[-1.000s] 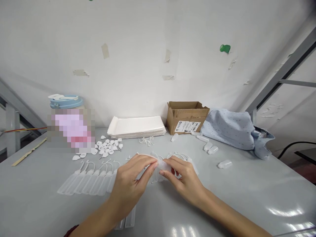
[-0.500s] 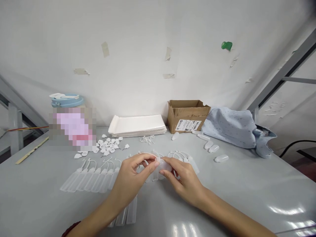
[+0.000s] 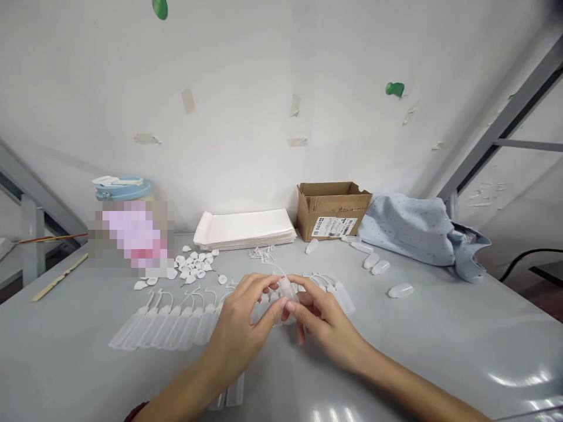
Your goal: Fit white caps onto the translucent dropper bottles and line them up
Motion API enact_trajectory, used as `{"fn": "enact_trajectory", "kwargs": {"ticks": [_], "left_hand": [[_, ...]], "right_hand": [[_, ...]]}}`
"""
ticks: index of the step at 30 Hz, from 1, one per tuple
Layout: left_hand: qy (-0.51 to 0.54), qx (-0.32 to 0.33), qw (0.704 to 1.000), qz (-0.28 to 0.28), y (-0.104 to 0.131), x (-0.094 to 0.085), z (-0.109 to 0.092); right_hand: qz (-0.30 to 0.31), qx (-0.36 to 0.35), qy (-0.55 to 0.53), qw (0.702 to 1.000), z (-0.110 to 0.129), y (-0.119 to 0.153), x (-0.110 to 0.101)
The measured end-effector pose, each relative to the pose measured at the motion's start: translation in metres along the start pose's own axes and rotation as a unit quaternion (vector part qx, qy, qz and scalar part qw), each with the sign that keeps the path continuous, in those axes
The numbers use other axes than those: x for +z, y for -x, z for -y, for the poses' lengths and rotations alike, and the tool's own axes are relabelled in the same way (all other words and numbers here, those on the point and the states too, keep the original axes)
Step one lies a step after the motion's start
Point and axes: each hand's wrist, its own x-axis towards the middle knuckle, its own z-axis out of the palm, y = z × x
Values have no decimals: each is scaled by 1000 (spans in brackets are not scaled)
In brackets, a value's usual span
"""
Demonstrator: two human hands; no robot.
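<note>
Your left hand and right hand meet, fingers and thumbs of both gripping small translucent plastic bottle, tilted, above gray counter. Thin white strap curves from bottle's far end. Left of your fingers: row of strapped bottles, lying side by side. Farther left, beyond row: scattered small white caps. Ahead of fingers: stacked white envelopes, cardboard box just right of them. Well right of fingers: loose bottle.
</note>
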Motion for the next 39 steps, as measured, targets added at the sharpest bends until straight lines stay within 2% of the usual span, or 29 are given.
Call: {"fn": "enact_trajectory", "kwargs": {"ticks": [2,4,11,19,22,26,33,39], "left_hand": [[-23,31,999,-2,2,2,2],[-42,64,997,6,3,2,4],[-125,151,979,49,5,-1,2],[-187,191,963,37,5,1,-4],[-181,184,965,47,7,-2,-5],[-166,146,973,63,21,-12,-5],[-164,50,972,163,54,-32,-4],[-167,16,964,208,61,-37,-1]], "right_hand": [[22,29,-76,996,3,-1,-1],[24,38,-99,994,4,-1,-2],[-17,37,-47,998,0,0,-1],[-29,36,12,999,-6,2,2],[-17,39,43,998,-4,4,3],[32,31,78,996,1,9,8],[112,-24,188,975,8,20,19],[151,-30,256,954,4,22,23]]}}
